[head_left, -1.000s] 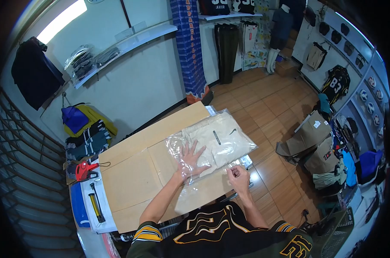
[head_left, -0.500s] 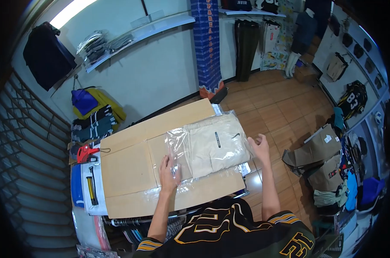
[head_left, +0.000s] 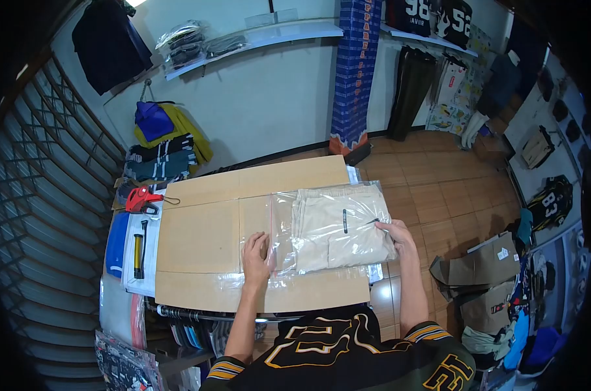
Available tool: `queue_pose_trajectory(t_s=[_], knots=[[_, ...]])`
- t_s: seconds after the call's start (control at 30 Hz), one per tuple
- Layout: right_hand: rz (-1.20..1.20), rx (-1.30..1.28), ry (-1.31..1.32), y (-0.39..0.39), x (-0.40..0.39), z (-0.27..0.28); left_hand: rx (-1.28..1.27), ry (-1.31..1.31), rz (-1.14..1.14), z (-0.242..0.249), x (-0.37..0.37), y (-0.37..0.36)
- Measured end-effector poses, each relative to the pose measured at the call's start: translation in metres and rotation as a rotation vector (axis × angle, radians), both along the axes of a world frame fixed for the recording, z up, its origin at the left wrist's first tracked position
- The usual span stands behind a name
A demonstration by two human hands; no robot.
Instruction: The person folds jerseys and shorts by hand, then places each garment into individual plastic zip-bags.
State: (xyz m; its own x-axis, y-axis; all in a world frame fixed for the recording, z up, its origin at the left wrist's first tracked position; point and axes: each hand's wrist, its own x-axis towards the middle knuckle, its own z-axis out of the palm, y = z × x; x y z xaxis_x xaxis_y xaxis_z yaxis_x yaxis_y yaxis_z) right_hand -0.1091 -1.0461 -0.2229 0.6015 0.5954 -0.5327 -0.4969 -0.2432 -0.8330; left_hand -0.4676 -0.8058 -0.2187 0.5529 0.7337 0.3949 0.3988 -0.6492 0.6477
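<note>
Folded cream pants [head_left: 321,231] with a small dark swoosh lie inside a clear plastic bag [head_left: 283,225], flat on a cardboard sheet [head_left: 197,238]. My right hand [head_left: 399,240] grips the bag's right end, its fingertips over the top near the swoosh and the rest of the grip hidden. At the opposite end, my left hand [head_left: 255,259] rests on the cardboard with fingers loosely bent, its thumb side right at the bag's edge by a reddish strip. A narrow dark label runs along the pants.
A red tape dispenser [head_left: 142,199] and a yellow-and-black hand pump [head_left: 139,253] lie left of the cardboard. Clothes hang on a rail [head_left: 197,317] below the near edge. Brown paper bags [head_left: 478,264] stand to the right on the tiled floor [head_left: 413,176].
My right hand has moved from beside the bag onto its right end and closed there. My left hand has slid off the bag's flap to its left edge. The view has shifted.
</note>
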Motion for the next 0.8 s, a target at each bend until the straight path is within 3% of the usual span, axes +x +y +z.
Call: queue_pose_trajectory(t_s=[0.3,0.5,0.8], knots=[[-0.083,0.026,-0.252,-0.053,0.051,0.043,-0.030,-0.045,0.028,0.005,0.002,-0.003],[-0.146,0.127,-0.540,-0.081,0.059,0.143,-0.051,-0.033,0.044,0.008,0.003,-0.004],[-0.003,0.321,-0.730,-0.068,0.035,0.236,-0.054,-0.024,0.073,0.008,0.004,-0.006]])
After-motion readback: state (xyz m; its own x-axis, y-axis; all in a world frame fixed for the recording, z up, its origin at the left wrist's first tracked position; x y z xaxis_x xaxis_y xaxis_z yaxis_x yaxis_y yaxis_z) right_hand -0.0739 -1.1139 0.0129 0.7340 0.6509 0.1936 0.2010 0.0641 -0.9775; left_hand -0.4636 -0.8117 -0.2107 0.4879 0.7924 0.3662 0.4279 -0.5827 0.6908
